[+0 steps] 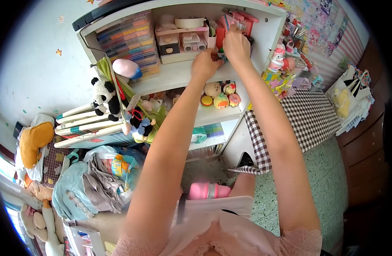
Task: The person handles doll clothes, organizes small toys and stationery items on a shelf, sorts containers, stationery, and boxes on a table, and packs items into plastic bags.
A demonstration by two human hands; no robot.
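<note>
Both my arms reach into the upper compartment of a white shelf unit (179, 70). My left hand (206, 65) is low at the compartment's front, fingers curled together beside a small dark-green item (221, 55); what they grip is mostly hidden. Higher and to the right, my right hand (237, 45) has its fingers pinched together in front of a red container (220, 36). A thin blue stick (226, 22) stands by those fingertips; I cannot tell whether they hold it. Left of my hands sits a small pink and white desktop organizer (183, 56).
Stacked clear cases (130, 45) fill the compartment's left side. Plush toys (220, 101) sit one shelf lower. A panda plush (104, 96) hangs at the left. To the right is a checkered cloth (309, 117). A pink bottle (209, 190) is near my lap.
</note>
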